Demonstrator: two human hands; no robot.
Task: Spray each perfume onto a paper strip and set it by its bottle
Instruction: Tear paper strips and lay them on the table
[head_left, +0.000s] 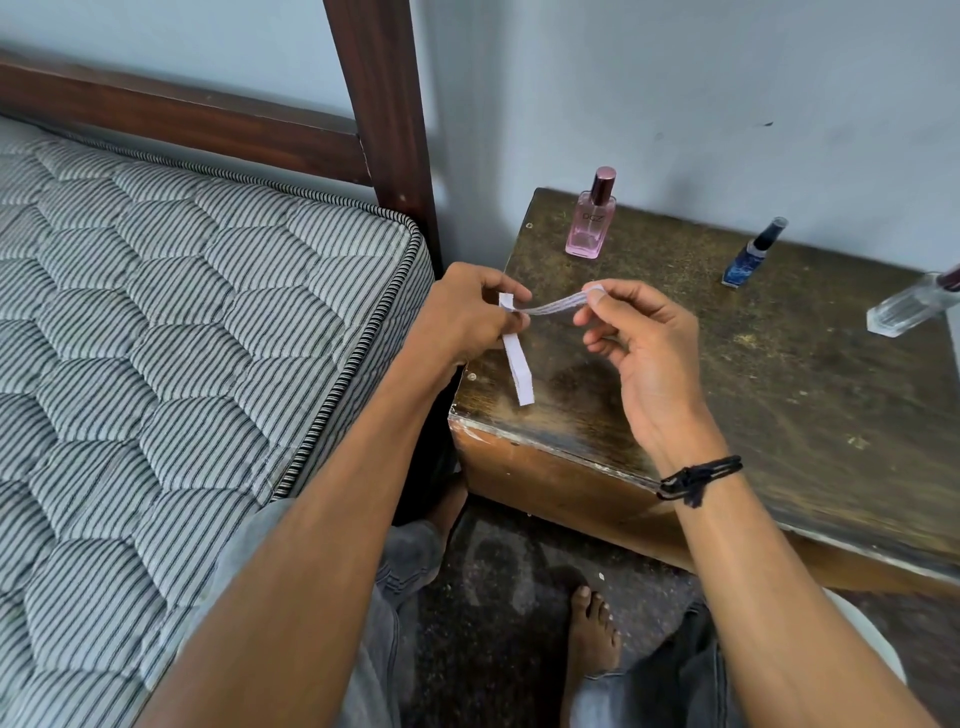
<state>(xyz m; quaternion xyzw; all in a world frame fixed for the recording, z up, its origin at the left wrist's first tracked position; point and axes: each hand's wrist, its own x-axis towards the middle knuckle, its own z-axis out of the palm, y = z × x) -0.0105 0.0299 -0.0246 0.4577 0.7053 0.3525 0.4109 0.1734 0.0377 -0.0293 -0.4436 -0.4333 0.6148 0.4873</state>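
Status: no strip lies by any bottle, so I judge the task to be at its start, with all three sprays left to do. My left hand (467, 317), at the centre of the frame, grips the stack of paper strips (519, 369) in curled fingers above the table (779, 389). My right hand (639, 353) pinches one end of a single strip (550, 307) between thumb and forefinger. The strip is white, narrow, blurred, and stretched between both hands. The pink bottle (592, 218) stands at upper centre, the blue bottle (753, 254) to its right, and the clear bottle (909, 309) at the right edge.
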